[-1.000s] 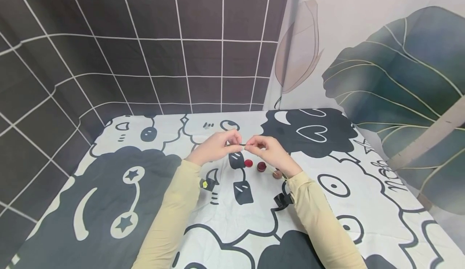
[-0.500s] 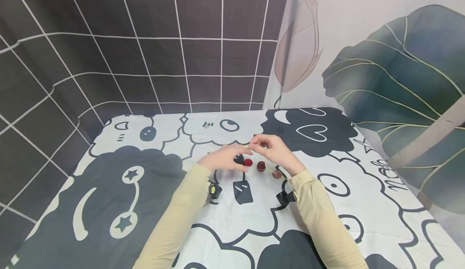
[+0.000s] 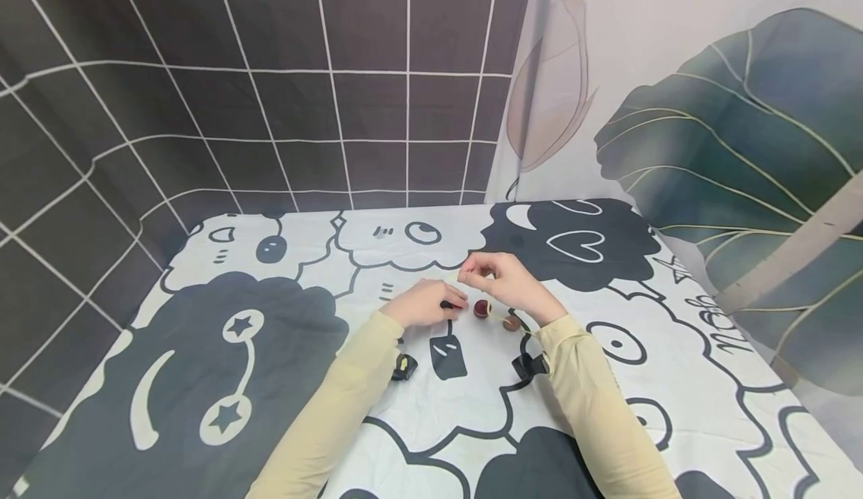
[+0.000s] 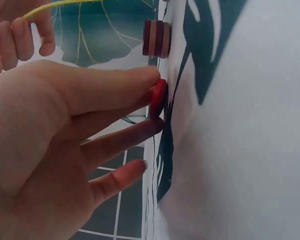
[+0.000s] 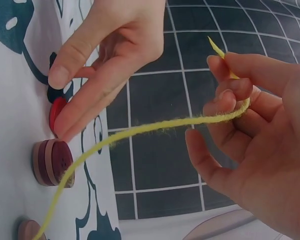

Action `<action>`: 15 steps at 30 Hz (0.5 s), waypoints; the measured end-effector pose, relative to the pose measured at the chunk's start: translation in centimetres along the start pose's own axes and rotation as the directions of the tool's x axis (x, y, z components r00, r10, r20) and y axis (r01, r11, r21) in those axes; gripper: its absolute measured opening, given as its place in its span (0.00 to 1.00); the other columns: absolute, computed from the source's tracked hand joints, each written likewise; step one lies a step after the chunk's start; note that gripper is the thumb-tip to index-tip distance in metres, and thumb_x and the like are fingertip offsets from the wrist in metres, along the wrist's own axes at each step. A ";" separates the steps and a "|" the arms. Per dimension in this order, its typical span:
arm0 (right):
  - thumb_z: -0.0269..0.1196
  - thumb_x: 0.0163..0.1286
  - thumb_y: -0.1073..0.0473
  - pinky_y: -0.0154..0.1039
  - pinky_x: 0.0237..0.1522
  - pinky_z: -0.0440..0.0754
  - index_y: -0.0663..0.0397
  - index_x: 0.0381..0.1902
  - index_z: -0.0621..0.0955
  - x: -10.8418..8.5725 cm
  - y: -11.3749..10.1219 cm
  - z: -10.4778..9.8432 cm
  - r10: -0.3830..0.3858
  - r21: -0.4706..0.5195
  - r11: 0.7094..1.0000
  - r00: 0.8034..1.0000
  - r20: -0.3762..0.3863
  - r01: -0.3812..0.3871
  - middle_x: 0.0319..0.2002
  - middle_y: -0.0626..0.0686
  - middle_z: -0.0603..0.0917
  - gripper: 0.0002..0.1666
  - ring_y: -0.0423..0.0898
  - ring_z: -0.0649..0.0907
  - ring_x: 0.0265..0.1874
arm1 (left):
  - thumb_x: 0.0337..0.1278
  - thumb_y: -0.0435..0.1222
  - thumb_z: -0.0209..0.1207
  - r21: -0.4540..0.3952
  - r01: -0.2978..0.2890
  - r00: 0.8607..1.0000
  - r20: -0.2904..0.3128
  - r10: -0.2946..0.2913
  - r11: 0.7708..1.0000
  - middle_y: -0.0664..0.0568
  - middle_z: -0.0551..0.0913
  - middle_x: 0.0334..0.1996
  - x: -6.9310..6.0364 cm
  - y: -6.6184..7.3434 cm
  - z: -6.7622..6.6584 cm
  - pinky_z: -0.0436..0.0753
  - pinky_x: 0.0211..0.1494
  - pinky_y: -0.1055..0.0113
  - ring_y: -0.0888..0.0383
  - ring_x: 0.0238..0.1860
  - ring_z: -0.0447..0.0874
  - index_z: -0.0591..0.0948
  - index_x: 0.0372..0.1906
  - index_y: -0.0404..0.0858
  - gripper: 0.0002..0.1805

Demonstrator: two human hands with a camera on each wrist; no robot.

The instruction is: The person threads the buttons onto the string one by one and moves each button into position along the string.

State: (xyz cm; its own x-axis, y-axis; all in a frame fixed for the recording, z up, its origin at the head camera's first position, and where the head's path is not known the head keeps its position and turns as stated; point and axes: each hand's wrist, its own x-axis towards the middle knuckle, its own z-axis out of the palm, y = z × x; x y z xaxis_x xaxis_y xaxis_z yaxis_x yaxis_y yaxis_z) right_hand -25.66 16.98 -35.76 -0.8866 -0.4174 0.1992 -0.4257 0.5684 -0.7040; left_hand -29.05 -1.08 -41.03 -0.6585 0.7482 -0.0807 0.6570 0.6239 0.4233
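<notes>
My left hand is low over the cloth, pinching a round red button between thumb and fingertips. Higher and to its right, my right hand holds yellow yarn near its end; the pointed tip sticks up past the thumb and forefinger. From there the yarn runs down past a short stack of dark red and pinkish-brown buttons. It continues toward a brown button on the cloth. Whether the yarn passes through the stack I cannot tell.
A white cloth with dark cartoon drawings covers the table. A dark grid-patterned curtain hangs behind, and a leaf-print curtain at the right. Black wrist straps sit on the sleeves.
Both hands were together at the yarn's end. My left hand has let go of it, moved down and taken hold of the red button. My right hand stays almost in place with the yarn.
</notes>
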 end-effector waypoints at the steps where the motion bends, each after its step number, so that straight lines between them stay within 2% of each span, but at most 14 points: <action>1: 0.63 0.66 0.61 0.33 0.36 0.73 0.52 0.33 0.84 0.0 0.0 0.0 0.000 -0.006 1.000 1.000 0.005 0.000 0.21 0.45 0.79 0.03 0.40 0.77 0.29 | 0.62 0.34 0.60 -0.001 0.001 1.000 -0.014 -0.001 1.000 0.54 0.83 0.57 0.0 0.0 0.1 0.69 0.70 0.56 0.54 0.63 0.77 0.85 0.52 0.42 0.14; 7: 0.62 0.67 0.61 0.34 0.35 0.73 0.52 0.32 0.83 -0.1 0.0 -0.2 -0.006 -0.035 0.999 0.999 0.032 0.007 0.22 0.47 0.80 0.04 0.40 0.76 0.27 | 0.57 0.32 0.64 0.016 0.011 0.996 -0.090 -0.009 1.000 0.54 0.88 0.46 0.2 0.2 0.5 0.76 0.63 0.61 0.56 0.53 0.84 0.88 0.43 0.42 0.10; 9: 0.62 0.67 0.61 0.33 0.35 0.73 0.53 0.32 0.82 -0.1 0.1 -0.3 -0.015 -0.040 0.999 0.999 0.041 0.016 0.23 0.51 0.81 0.04 0.40 0.75 0.27 | 0.55 0.31 0.65 0.015 0.023 0.994 -0.108 -0.022 1.000 0.54 0.89 0.43 0.2 0.4 0.5 0.77 0.60 0.62 0.56 0.49 0.85 0.88 0.42 0.42 0.09; 15: 0.61 0.67 0.62 0.33 0.35 0.73 0.53 0.32 0.82 -0.2 0.3 -0.3 -0.031 -0.043 0.999 0.997 0.068 0.034 0.25 0.57 0.82 0.04 0.40 0.75 0.26 | 0.53 0.31 0.66 0.030 0.057 0.993 -0.108 -0.054 0.998 0.55 0.89 0.39 0.2 0.6 0.5 0.78 0.55 0.63 0.57 0.43 0.84 0.87 0.42 0.43 0.11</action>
State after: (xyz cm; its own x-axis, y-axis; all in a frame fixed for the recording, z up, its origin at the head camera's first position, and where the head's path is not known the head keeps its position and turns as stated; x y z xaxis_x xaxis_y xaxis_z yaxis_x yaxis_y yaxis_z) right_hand -25.66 17.39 -35.79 -0.8587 -0.4819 0.1740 -0.4628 0.5836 -0.6672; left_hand -28.62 -0.48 -41.22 -0.7286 0.6849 -0.0058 0.6289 0.6723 0.3905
